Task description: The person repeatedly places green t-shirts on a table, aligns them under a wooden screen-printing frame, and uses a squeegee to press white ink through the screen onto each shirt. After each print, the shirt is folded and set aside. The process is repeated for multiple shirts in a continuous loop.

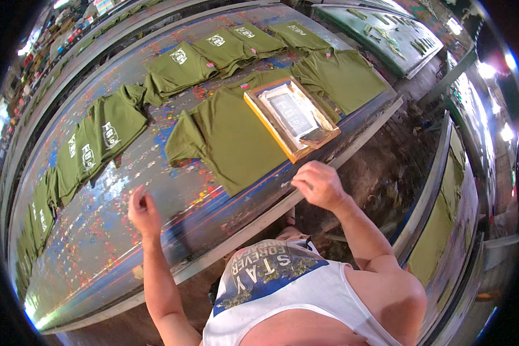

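A wooden-framed printing screen (262,121) lies tilted across the right side of a plain olive T-shirt (230,138) spread on the long table. Inside the frame, a dark tool like a squeegee (319,137) rests at the near right end of the white mesh. Just in front of the frame's near corner is my right hand (322,185), its fingers pressed together; whatever they may hold is too small to make out. My left hand (145,213) hovers over the paint-spotted tabletop (179,196), left of the shirt, fingers loosely curled and apart, holding nothing.
Several olive shirts with white prints (118,124) run along the table's far side and left end. Another olive shirt (352,78) lies beyond the screen. The table's near rail (242,233) passes before me. Other tables (380,40) with green pieces stand at right.
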`<state>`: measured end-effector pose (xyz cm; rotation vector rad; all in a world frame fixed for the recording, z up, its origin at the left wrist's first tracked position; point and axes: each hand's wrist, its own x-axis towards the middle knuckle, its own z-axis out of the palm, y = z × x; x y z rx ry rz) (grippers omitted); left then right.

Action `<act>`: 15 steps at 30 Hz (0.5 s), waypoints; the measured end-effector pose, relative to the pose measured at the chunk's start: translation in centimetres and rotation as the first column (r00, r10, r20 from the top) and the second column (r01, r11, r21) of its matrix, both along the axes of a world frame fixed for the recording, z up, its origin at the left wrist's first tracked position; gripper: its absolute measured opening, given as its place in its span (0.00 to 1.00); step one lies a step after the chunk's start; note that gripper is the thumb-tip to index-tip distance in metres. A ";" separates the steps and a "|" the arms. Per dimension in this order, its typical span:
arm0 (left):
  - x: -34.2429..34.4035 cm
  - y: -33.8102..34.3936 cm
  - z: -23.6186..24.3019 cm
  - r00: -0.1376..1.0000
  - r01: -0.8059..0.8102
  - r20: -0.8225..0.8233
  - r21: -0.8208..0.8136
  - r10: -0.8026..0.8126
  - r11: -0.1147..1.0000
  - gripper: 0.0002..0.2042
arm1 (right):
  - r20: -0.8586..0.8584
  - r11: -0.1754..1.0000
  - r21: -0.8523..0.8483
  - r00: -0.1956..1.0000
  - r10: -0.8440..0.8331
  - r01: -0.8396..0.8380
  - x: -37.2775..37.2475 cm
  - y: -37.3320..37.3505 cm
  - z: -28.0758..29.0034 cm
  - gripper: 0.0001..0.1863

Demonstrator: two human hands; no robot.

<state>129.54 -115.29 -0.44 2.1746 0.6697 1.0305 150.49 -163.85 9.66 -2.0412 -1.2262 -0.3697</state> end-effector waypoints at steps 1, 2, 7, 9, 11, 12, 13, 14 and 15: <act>2.6 -3.0 0.6 0.997 0.071 0.031 0.028 -0.072 0.997 0.14 | 0.003 0.999 -0.042 1.000 -0.019 0.020 1.9 -1.6 -0.1 0.11; 5.4 -6.2 1.2 0.988 0.138 0.062 0.056 -0.141 0.989 0.15 | 0.010 0.996 -0.086 0.999 -0.035 0.035 4.1 -3.2 -0.1 0.12; 18.1 -21.7 4.1 0.906 0.408 -0.178 0.127 -0.384 0.904 0.31 | -0.044 0.932 -0.363 0.999 0.009 -0.024 13.4 -8.7 -0.4 0.23; 21.9 -24.9 5.0 0.836 0.516 -0.352 0.243 -0.421 0.821 0.33 | -0.032 0.909 -0.411 0.998 0.061 -0.069 15.7 -9.4 -1.0 0.23; 24.9 -26.9 5.2 0.771 0.577 -0.525 0.339 -0.360 0.743 0.32 | 0.003 0.908 -0.402 0.992 0.125 -0.113 17.8 -9.3 -1.7 0.23; 25.8 -27.5 5.2 0.759 0.577 -0.567 0.357 -0.321 0.735 0.31 | -0.023 0.905 -0.390 0.985 0.173 -0.169 18.9 -9.3 -2.0 0.24; 26.4 -28.1 5.1 0.744 0.577 -0.607 0.374 -0.280 0.726 0.31 | -0.050 0.899 -0.377 0.974 0.222 -0.224 19.9 -9.2 -2.2 0.24; 26.8 -28.5 4.9 0.718 0.583 -0.654 0.379 -0.238 0.719 0.30 | -0.082 0.890 -0.361 0.960 0.268 -0.279 20.7 -9.0 -2.4 0.24; 27.0 -28.9 4.7 0.721 0.569 -0.655 0.377 -0.223 0.731 0.29 | -0.068 0.896 -0.329 0.953 0.294 -0.299 21.4 -8.7 -2.5 0.23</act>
